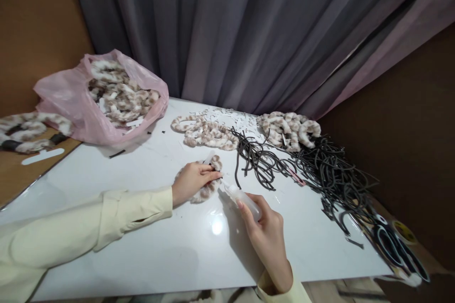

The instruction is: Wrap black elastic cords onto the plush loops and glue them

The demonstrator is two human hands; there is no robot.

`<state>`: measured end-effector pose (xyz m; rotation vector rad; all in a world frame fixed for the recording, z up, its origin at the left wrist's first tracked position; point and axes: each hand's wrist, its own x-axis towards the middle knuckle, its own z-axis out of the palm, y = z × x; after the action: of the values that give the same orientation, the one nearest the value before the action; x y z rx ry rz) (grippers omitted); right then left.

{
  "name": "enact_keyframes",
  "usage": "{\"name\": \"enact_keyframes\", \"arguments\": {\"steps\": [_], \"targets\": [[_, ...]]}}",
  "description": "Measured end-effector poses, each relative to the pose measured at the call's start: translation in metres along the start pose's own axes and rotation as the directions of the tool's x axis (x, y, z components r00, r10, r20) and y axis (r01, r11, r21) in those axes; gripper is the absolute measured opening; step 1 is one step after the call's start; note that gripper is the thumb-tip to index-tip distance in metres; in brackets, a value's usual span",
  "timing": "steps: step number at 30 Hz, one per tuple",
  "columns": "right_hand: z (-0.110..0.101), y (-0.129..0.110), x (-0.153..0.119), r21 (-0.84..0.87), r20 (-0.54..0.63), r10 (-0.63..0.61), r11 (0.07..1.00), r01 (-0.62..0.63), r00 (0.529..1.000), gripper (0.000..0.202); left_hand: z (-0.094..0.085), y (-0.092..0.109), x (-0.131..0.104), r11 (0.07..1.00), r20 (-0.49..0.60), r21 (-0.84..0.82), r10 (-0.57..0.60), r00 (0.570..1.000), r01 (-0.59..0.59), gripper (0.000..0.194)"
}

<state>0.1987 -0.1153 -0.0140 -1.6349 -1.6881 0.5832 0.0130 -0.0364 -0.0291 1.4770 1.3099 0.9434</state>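
My left hand (194, 181) is closed on a fluffy white ring with brown spots (204, 194), pressing it against the white table (149, 241). Its fingers pinch the ring near its upper right part, where a bit of dark material shows. In my right hand (265, 225) is a translucent white squeeze bottle (245, 202) with a thin nozzle. The nozzle points at the ring, close to my left fingertips; whether it touches cannot be made out. A pale tag partly shows behind my left hand.
A pink plastic bag (152, 125) full of fluffy rings stands at the back left. More fluffy rings (213, 135) and another pile of them (289, 130) lie at the back. Black cords (337, 175) spread across the right, with scissors (391, 246) at the corner. White scraps (231, 118) lie near the curtain (227, 33).
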Motion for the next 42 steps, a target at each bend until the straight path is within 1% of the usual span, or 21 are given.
{"name": "enact_keyframes", "arguments": {"steps": [7,13,21,23,28,32,37,42], "targets": [[0.0003,-0.0009,0.0005,0.011,0.004,-0.007,1.0,0.007,1.0,0.032,-0.0008,0.0007,0.0004,0.999,0.032,0.032,-0.019,0.999,0.018,0.038],[0.002,0.003,0.0008,-0.013,-0.006,-0.069,0.998,0.069,0.998,0.03,0.0005,0.0012,0.0,0.999,0.014,0.025,-0.037,0.999,0.037,0.038],[0.0037,0.0067,0.002,-0.015,-0.033,-0.135,0.991,0.134,0.99,0.027,0.0019,-0.0013,0.001,0.997,0.02,-0.034,-0.066,0.998,0.066,0.038],[0.004,0.0068,0.0019,-0.01,-0.03,-0.139,0.99,0.139,0.99,0.026,0.0018,-0.0011,0.0011,0.996,0.021,-0.047,-0.068,0.997,0.069,0.038],[0.0039,0.0066,0.0014,-0.013,-0.023,-0.132,0.991,0.131,0.991,0.025,0.0015,-0.0002,0.0011,0.999,0.023,-0.039,-0.032,0.999,0.033,0.039],[0.003,0.007,0.0008,-0.012,-0.018,-0.125,0.992,0.125,0.992,0.026,0.0017,0.0011,0.0007,0.998,0.02,-0.048,-0.042,0.999,0.042,0.04],[0.0024,0.0076,0.0003,-0.02,-0.017,-0.117,0.993,0.117,0.993,0.027,0.0013,0.0017,0.0007,0.999,0.027,-0.015,-0.034,0.999,0.034,0.04],[0.0028,0.0071,0.0011,-0.028,-0.015,-0.12,0.992,0.12,0.993,0.027,0.0012,0.0017,0.0004,0.998,0.033,-0.038,-0.039,0.999,0.041,0.039]]}}
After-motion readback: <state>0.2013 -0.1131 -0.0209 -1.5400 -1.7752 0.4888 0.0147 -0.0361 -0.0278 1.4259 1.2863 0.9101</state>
